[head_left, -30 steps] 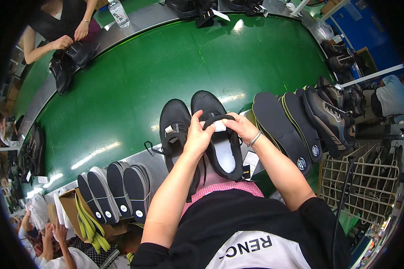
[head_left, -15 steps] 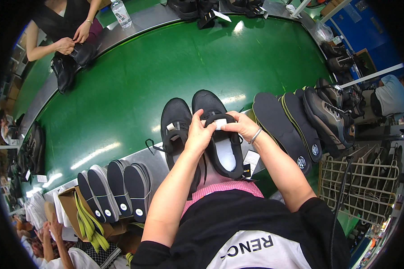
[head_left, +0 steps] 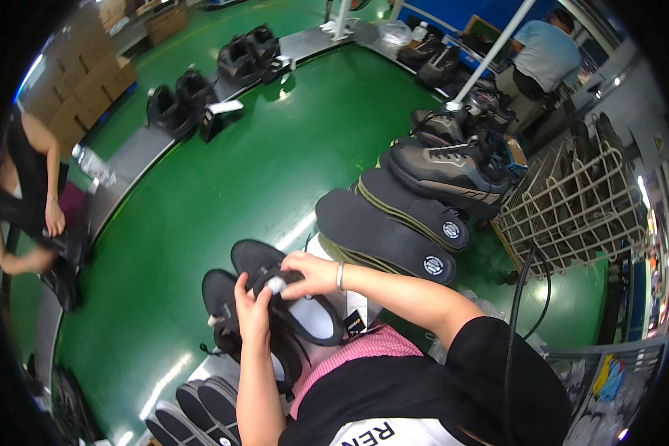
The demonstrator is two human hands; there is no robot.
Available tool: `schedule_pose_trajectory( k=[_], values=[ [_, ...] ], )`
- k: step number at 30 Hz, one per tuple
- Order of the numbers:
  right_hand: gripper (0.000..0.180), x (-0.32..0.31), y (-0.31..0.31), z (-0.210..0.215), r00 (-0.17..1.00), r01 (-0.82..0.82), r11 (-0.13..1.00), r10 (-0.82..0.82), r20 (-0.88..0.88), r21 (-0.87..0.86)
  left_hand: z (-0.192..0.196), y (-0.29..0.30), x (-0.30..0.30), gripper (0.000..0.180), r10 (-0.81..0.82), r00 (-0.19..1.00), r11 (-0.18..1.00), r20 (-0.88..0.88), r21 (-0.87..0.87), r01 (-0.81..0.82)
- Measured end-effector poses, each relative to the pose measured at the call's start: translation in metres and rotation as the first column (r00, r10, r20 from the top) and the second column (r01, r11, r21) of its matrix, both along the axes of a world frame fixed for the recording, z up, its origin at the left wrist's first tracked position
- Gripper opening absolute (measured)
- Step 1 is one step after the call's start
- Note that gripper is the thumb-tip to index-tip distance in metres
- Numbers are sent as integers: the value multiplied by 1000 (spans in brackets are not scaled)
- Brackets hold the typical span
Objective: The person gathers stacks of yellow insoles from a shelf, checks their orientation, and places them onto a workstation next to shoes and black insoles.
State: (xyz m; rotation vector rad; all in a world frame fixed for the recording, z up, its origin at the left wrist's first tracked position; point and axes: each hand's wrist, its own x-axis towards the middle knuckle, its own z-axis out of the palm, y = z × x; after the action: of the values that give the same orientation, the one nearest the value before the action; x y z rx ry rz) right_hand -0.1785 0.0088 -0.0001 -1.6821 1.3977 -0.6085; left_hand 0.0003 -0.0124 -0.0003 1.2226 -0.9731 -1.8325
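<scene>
A pair of black lace-up shoes lies in front of me, toes pointing away. My left hand [head_left: 254, 311] and my right hand [head_left: 308, 275] are both closed at the tongue of the right-hand shoe [head_left: 333, 328], on either side of a small white label [head_left: 276, 285]. Inside this shoe a pale insole [head_left: 312, 318] shows. The left-hand shoe [head_left: 219, 297] rests beside it, partly hidden by my left hand and forearm. A hang tag [head_left: 357, 308] lies beside the right-hand shoe.
Dark insoles [head_left: 372, 230] are stacked to the right, with grey-brown shoes [head_left: 446, 171] behind them. A wire rack [head_left: 572, 208] stands farther right. More insoles [head_left: 193, 412] sit at lower left. Across the green table [head_left: 275, 149], a co-worker [head_left: 33, 186] handles black shoes.
My view has swung to the right, so the shoes and my hands appear lower and farther left. Both hands stay at the shoe's tongue, and the white label now looks smaller between the fingers.
</scene>
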Motion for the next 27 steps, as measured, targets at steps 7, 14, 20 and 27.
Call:
schedule_pose_trajectory(
  k=[7, 14, 20, 27],
  values=[
    [29, -166, 66, 106, 642, 389, 747, -639, -424, -538, -2, 6, 0, 53, 9, 999, 996, -39, -89, -13],
    [57, -284, 152, 113, 101, 519, 678, -653, -750, -521, -1, 6, -1, 49, -14, 1000, 989, 11, -145, 15],
    [35, -343, 151, 127, 138, 497, 646, -718, -682, -579, -3, 6, -1, 47, -4, 996, 989, 88, -149, 17],
    [66, -396, 90, 127, 333, 673, 739, -269, -904, 28, -11, 3, 0, 47, 19, 998, 985, 58, -172, -9]
  ],
)
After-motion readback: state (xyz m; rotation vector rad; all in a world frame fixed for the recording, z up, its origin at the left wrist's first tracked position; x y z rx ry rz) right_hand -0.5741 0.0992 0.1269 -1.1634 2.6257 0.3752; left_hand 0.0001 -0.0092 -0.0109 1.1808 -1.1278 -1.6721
